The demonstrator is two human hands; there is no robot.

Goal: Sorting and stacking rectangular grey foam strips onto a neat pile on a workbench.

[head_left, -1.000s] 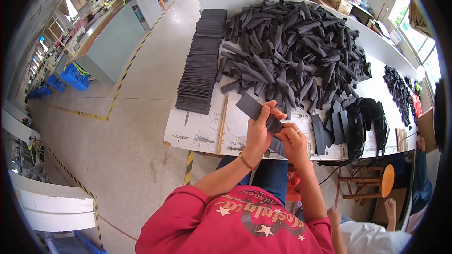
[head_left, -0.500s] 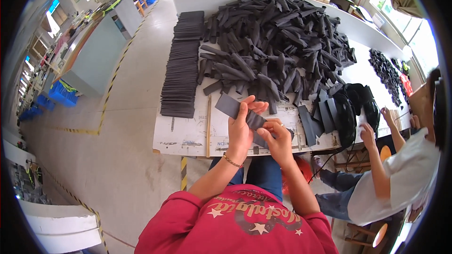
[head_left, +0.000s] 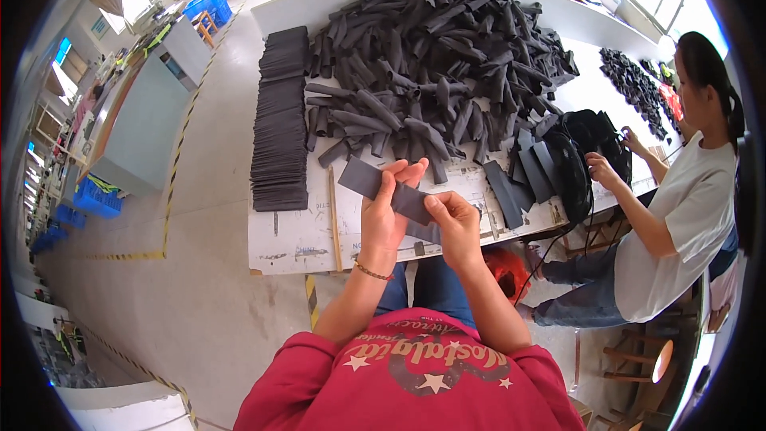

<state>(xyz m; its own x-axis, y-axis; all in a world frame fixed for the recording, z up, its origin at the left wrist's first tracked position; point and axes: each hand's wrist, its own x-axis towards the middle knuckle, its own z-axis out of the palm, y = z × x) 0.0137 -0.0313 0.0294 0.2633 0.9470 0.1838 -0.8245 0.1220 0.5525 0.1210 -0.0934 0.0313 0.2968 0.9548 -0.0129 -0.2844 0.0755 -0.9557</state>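
Observation:
A flat dark grey fabric strip (head_left: pixel 361 179) is stretched between my hands over the near edge of the table. My left hand (head_left: pixel 383 219) grips it near the middle, thumb on top, with the other fingers behind it. At the strip's right end, my right hand (head_left: pixel 456 227) pinches it between thumb and fingers. Part of another grey piece shows just below the strip; whether it is joined to it I cannot tell. Beyond my hands lies a big heap of curled dark fabric pieces (head_left: pixel 447 56). To its left runs a long neat stack of flat strips (head_left: pixel 280 128).
A wooden stick (head_left: pixel 334 219) lies on the white table (head_left: pixel 283 243). Several loose flat strips (head_left: pixel 504 195) sit to the right, beside black bags (head_left: pixel 570 160). A co-worker (head_left: pixel 670 191) in a white top handles the bags. A red bag (head_left: pixel 507 271) is under the table edge.
The strip's right part is now pulled flatter, and my right hand pinches its end more plainly. My view has shifted, bringing more of the co-worker into sight.

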